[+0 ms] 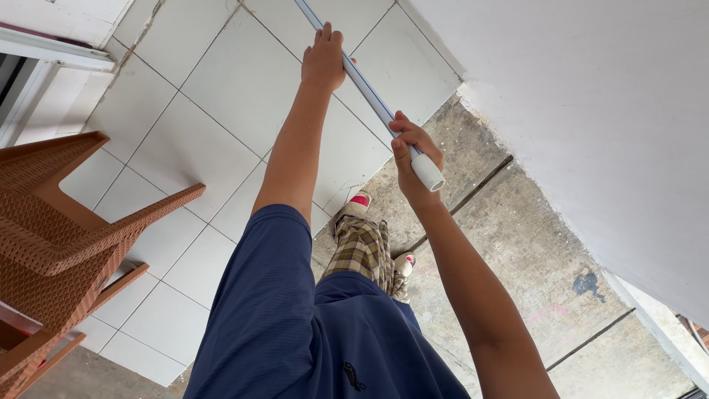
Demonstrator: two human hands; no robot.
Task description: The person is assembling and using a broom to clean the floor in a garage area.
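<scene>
Both arms stretch out in front of the person, and between them runs a long pale pole [369,92] with a thin blue stripe along it. The left hand [323,58] sits farther out along the pole, its fingers wrapped over the shaft with the back of the hand facing the camera, so it is closed around the pole. The right hand [415,151] grips nearer the body, fingers curled tight about the shaft, and just past its heel the pole ends in a white cap [428,172] that sticks out toward the wearer. Beyond the left hand the pole runs on and leaves the picture at the top edge. Under both hands lies a floor of large white tiles [221,81], which gives way to rough grey concrete [517,251] below the right forearm. A white wall [605,111] rises on the right-hand side, close beside the right arm. Off to the side of the left arm stands a brown woven-pattern plastic chair [66,244], well apart from the pole. Below the hands, the person's checked trousers [362,247] and two sandalled feet show against the concrete, and a dark blue shirt sleeve [266,295] covers the left upper arm.
</scene>
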